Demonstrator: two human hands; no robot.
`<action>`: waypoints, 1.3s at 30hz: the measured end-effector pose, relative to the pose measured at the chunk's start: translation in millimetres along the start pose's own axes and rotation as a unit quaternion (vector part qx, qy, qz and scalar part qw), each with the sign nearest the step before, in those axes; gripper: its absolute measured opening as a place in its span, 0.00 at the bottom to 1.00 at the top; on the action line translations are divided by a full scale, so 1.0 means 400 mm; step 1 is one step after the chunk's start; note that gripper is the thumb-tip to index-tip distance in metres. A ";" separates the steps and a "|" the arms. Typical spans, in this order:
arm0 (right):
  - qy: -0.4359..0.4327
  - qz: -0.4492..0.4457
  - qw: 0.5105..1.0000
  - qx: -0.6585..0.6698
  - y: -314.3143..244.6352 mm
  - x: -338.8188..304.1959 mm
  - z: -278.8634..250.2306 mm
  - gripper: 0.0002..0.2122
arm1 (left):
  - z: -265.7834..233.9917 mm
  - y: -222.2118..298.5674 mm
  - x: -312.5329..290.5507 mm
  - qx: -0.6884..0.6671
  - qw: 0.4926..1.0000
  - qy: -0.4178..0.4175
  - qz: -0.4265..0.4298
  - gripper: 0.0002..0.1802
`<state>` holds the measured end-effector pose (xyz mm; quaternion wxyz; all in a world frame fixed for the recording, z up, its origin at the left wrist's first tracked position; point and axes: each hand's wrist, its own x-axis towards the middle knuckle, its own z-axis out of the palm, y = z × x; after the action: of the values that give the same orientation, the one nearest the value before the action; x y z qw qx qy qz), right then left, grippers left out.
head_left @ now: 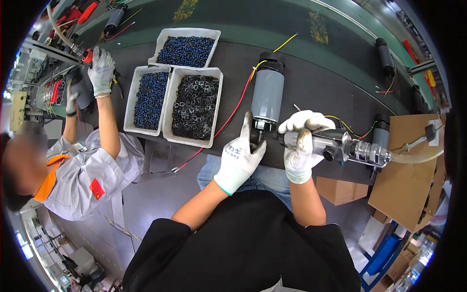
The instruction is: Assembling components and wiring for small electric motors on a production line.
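Observation:
A grey cylindrical motor (268, 92) with black end caps lies on the dark bench, its shaft end toward me. My gloved left hand (238, 160) is at that end, forefinger stretched along the motor's lower left edge and thumb by the shaft (260, 132). Whether a small part sits between those fingers is hidden. Closed around an air-powered tool (335, 146) is my gloved right hand (302, 151); the tool lies sideways, its black nose toward the shaft, and a clear hose (418, 156) leaves its other end.
Left of the motor stand white trays of blue-black small parts (150, 100) and black rings (194, 107). Red and yellow wires (233, 117) trail across the bench. Cardboard (401, 170) leans at right, near another motor (381, 131). A co-worker's gloved hand (101, 70) works at left beside a red tool.

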<state>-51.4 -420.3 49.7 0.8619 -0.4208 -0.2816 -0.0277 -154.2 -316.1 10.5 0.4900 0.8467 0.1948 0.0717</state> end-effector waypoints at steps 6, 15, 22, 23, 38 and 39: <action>0.021 0.030 0.998 -0.044 -0.011 -0.011 0.001 0.14 | 0.013 0.013 0.000 0.057 0.998 0.003 0.007 0.52; -0.065 -0.071 0.995 -0.031 -0.107 0.019 0.013 0.17 | 0.030 0.003 -0.012 0.107 0.994 0.010 -0.001 0.53; 0.025 -0.075 0.993 -0.093 -0.164 0.033 -0.072 0.19 | -0.209 0.014 -0.010 0.279 0.936 0.141 0.164 0.18; 0.045 -0.046 0.993 -0.098 -0.161 0.027 -0.093 0.18 | -0.266 0.015 0.002 0.351 0.909 0.148 0.171 0.12; 0.092 0.013 0.984 -0.152 -0.131 -0.027 -0.139 0.19 | -0.357 -0.113 0.111 0.443 0.853 -0.021 0.275 0.11; 0.093 0.016 0.984 -0.151 -0.133 -0.025 -0.139 0.19 | -0.359 -0.110 0.112 0.444 0.853 -0.021 0.274 0.11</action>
<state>-49.3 -497.5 55.2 0.8112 -0.5462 -0.1862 -0.0947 -169.5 -163.4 42.8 0.0267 0.9945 -0.0448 0.0910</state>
